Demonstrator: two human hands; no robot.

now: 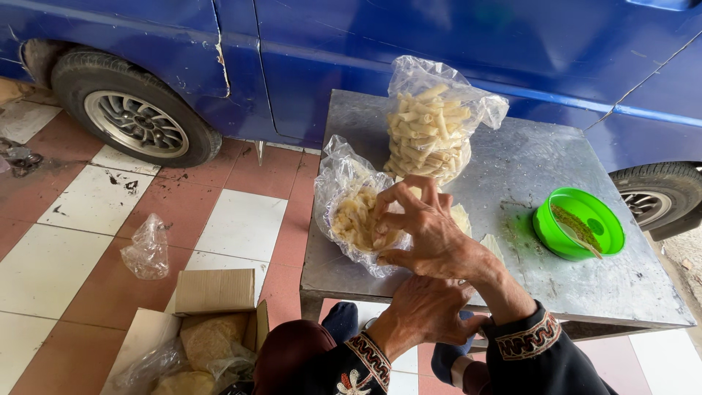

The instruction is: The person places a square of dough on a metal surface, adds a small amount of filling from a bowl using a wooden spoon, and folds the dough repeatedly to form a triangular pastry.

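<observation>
Bagging step: right hand [428,234] fingers pinch near snack bag [351,212] mouth; left hand [424,311] curled, empty, below worktop [512,168] edge. Next likely needs twist-and-seal.

Single view, worn on the head, looking steeply down and forward from just above the hands. Close in: right hand [428,230] near the middle of the frame, left hand [420,311] below it, sleeves cut off at the bottom edge. Metal desk [526,168] filling the centre and right, seen from its near edge toward the far one. Beyond it, side of a blue vehicle [351,51] across the top. Tiled floor [95,205] and an open cardboard box [208,314] to the left. No second view to compare.
</observation>
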